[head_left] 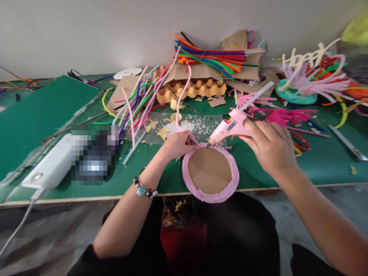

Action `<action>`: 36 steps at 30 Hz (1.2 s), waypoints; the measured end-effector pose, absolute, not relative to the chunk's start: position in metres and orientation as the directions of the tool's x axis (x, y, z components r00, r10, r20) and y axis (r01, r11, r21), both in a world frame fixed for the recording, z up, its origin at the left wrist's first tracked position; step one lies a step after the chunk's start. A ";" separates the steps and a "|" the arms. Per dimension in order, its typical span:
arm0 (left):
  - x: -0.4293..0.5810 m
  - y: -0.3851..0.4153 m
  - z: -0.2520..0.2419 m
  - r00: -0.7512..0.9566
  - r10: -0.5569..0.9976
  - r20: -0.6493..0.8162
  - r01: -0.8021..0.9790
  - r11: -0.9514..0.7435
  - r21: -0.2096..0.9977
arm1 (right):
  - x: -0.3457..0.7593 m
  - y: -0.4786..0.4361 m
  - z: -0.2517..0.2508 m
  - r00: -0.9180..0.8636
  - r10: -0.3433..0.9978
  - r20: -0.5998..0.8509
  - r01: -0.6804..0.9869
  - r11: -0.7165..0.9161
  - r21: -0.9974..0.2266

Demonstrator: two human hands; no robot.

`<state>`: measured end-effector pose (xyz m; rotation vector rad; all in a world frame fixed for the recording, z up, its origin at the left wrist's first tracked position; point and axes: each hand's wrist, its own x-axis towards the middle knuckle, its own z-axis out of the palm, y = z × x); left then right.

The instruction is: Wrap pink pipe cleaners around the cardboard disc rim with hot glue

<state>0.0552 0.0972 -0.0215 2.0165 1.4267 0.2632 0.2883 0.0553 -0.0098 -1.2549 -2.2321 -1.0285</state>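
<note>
A round cardboard disc (209,170) with a rim wrapped in pink pipe cleaner (186,172) lies at the table's front edge, its near side overhanging. My left hand (181,145) pinches a pink pipe cleaner (179,101) at the disc's far left rim; its free end rises above the fingers. My right hand (268,145) is wrapped round the handle of a pink glue gun (230,124). The gun's nozzle points down at the far rim, close to my left fingertips. A translucent glue stick (260,94) sticks out of the gun's back.
A bundle of coloured pipe cleaners (207,55) and an egg carton (195,90) lie at the back. Left are a white power bank (54,161) and a blurred-out item. A decorated turquoise-based piece (299,94) stands right, near a utility knife (347,142). Scraps litter a plastic sheet (158,119).
</note>
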 end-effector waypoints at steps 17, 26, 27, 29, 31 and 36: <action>0.056 0.098 -0.022 0.387 0.898 -0.212 0.766 -0.185 0.615 | 0.295 0.050 -0.006 -0.507 0.605 0.613 0.861 0.317 0.398; 0.055 0.098 -0.023 0.374 0.905 -0.205 0.768 -0.178 0.616 | 0.296 0.047 -0.004 -0.522 0.583 0.623 0.851 0.303 0.429; 0.055 0.098 -0.023 0.374 0.905 -0.203 0.768 -0.179 0.615 | 0.296 0.047 -0.003 -0.533 0.569 0.627 0.844 0.296 0.448; 0.054 0.098 -0.024 0.372 0.907 -0.198 0.769 -0.181 0.613 | 0.297 0.047 -0.001 -0.548 0.550 0.630 0.833 0.291 0.470; 0.054 0.098 -0.024 0.371 0.909 -0.193 0.768 -0.183 0.614 | 0.298 0.047 0.000 -0.552 0.545 0.630 0.830 0.290 0.477; 0.056 0.098 -0.024 0.372 0.909 -0.191 0.768 -0.185 0.614 | 0.299 0.045 -0.001 -0.551 0.548 0.629 0.831 0.294 0.472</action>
